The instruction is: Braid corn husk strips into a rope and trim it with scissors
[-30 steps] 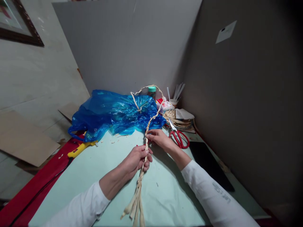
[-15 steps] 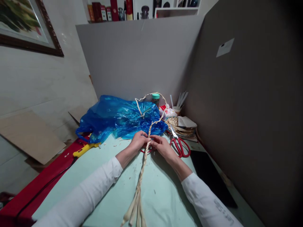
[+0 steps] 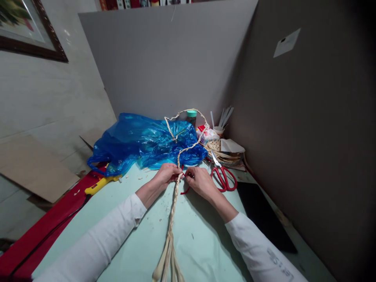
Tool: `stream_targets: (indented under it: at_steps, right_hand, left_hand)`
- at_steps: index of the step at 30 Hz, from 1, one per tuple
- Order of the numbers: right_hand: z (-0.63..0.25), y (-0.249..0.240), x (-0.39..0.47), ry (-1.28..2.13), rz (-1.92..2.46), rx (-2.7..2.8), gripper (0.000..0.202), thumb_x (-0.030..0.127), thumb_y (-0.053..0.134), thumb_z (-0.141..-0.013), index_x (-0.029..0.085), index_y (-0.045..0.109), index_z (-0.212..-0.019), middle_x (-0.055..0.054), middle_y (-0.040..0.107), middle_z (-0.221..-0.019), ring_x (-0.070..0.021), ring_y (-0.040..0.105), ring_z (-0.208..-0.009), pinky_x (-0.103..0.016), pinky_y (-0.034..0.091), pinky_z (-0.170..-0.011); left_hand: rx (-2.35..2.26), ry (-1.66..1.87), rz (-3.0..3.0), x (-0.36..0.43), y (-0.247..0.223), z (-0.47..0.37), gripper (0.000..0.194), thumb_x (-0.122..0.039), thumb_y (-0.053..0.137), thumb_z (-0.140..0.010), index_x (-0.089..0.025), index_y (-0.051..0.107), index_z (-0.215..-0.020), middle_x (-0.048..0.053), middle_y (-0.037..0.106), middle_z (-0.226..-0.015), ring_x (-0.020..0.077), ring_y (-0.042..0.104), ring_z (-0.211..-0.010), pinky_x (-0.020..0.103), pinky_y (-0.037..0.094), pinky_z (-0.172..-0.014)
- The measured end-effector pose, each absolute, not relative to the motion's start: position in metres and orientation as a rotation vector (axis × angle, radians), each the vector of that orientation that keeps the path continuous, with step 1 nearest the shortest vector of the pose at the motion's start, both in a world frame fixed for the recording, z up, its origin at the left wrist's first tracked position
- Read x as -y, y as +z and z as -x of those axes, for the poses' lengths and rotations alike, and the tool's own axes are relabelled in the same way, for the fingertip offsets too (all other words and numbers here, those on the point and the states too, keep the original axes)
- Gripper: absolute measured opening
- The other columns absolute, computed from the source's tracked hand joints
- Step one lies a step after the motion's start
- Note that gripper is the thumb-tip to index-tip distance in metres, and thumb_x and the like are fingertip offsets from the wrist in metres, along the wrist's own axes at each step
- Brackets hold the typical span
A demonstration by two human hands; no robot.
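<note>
One braid (image 3: 174, 200), one blue bag (image 3: 126, 137), one scissors (image 3: 217, 164), one yellow tool (image 3: 98, 185), one lidded jar (image 3: 191, 114)

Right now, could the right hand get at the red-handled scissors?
Probably yes: the red-handled scissors lie just beside the right hand, handles toward the person, with nothing visible between. Its fingers look busy at the red cord, though.

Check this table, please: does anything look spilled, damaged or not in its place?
Nothing serious stands out. Only some small pale scraps lie scattered on the light green cover, in front of the blue plastic bag, which looks a little untidy.
</note>
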State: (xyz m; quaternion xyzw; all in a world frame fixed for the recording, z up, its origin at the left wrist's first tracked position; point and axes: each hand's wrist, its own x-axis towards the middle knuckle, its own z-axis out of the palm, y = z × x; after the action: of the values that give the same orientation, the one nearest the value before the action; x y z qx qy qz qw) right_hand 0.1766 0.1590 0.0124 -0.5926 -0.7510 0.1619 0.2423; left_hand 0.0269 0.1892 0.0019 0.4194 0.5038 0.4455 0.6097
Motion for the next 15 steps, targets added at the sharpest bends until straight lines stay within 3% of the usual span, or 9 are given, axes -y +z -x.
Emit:
stream_targets:
  at_steps: [7,15]
  right_hand:
    - [-0.174,0.017,-0.17,0.2,1.727,2.055,0.023,0.02,0.05,-0.083,0.019,0.071,-0.091,-0.011,0.071,-0.088,-0.0218,0.062,-0.079,-0.028,0.03,-0.06]
    - [-0.158,0.015,-0.199,0.181,1.607,2.053,0.024,0.024,0.05,-0.086,0.019,0.073,-0.093,-0.011,0.072,-0.091,-0.0206,0.063,-0.081,-0.027,0.033,-0.063]
  left_hand:
    - [-1.114,1.061,-0.997,-0.185,-0.005,-0.03,0.011,-0.012,0.07,-0.055,-0.013,0.06,-0.061,0.0,0.058,-0.048,0.0095,0.051,-0.041,0.02,0.039,-0.043]
    - [-1.102,1.273,-1.04,-0.187,-0.006,-0.028,0.027,-0.014,0.077,-0.051,-0.015,0.059,-0.071,-0.006,0.057,-0.053,0.0087,0.055,-0.05,0.02,0.042,-0.053]
